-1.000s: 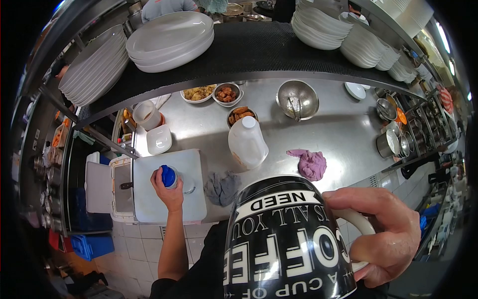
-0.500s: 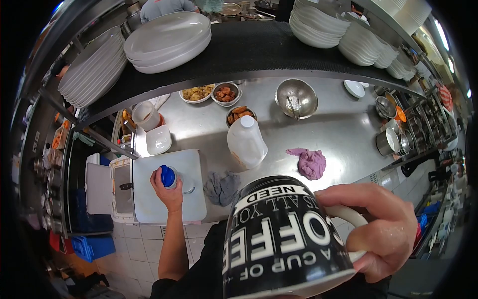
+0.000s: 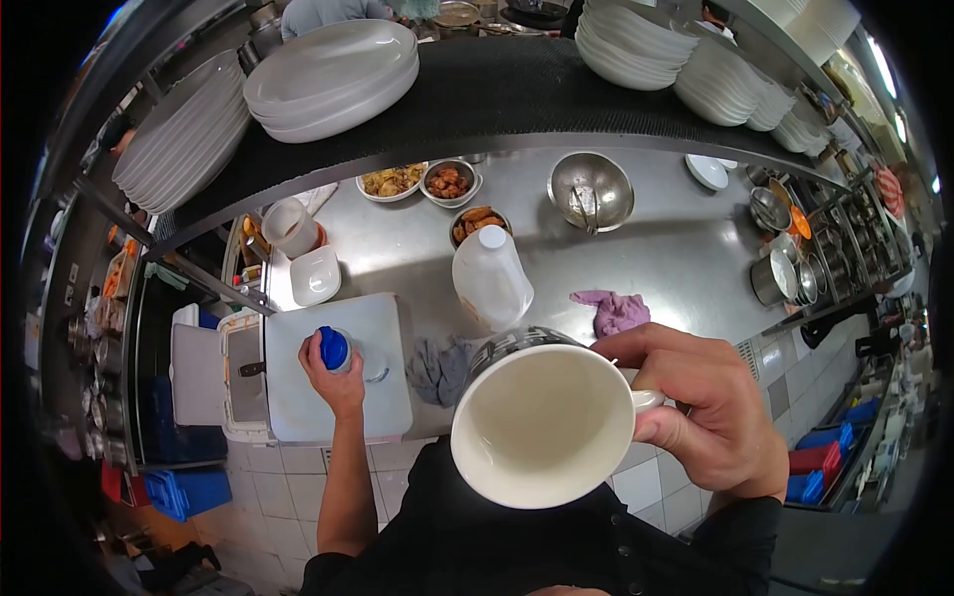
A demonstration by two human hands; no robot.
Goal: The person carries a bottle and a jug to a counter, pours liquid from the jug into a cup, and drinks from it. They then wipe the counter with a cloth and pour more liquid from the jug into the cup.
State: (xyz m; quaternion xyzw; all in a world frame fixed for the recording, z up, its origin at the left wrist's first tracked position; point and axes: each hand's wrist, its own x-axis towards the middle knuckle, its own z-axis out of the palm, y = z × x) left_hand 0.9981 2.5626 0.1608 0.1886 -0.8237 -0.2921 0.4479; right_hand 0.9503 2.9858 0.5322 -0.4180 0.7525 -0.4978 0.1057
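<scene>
My right hand (image 3: 708, 402) grips the handle of a black mug (image 3: 542, 422) close to the camera; its white inside faces me and looks empty. My left hand (image 3: 333, 370) rests on a white cutting board (image 3: 338, 397) and holds a small container with a blue lid (image 3: 335, 350). A clear lid or glass (image 3: 375, 369) lies just right of that hand. A white plastic jug (image 3: 491, 278) stands on the steel counter (image 3: 676, 258) beyond the mug.
A grey rag (image 3: 439, 363) and a purple rag (image 3: 614, 310) lie on the counter. Bowls of fried food (image 3: 449, 183), a steel bowl with tongs (image 3: 589, 191) and a white square tub (image 3: 316, 275) sit further back. Stacked white plates (image 3: 333, 79) fill the shelf above.
My right hand has tipped the mug down and away from my face, so its printed black side gave way to the open white inside. My left hand has stayed put.
</scene>
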